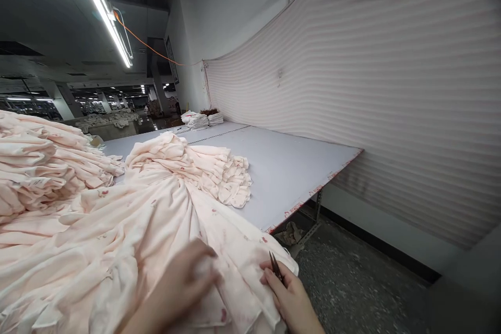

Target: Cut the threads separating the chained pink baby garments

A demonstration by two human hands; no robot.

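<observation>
Pale pink printed fabric lies in loose folds over the near part of the table. My right hand is closed around small dark thread snips, their points showing above the thumb. That hand rests at the fabric's right edge, its fingers touching the cloth. Over the middle of the fabric, my left hand is smeared by motion with its fingers curved. Some pale cloth shows by its fingertips, but whether it is gripped is unclear.
A gathered fabric heap lies ahead, and a taller stack of folded pink cloth stands left. White folded pieces sit at the far end of the grey table. A striped sheet hangs along the right wall.
</observation>
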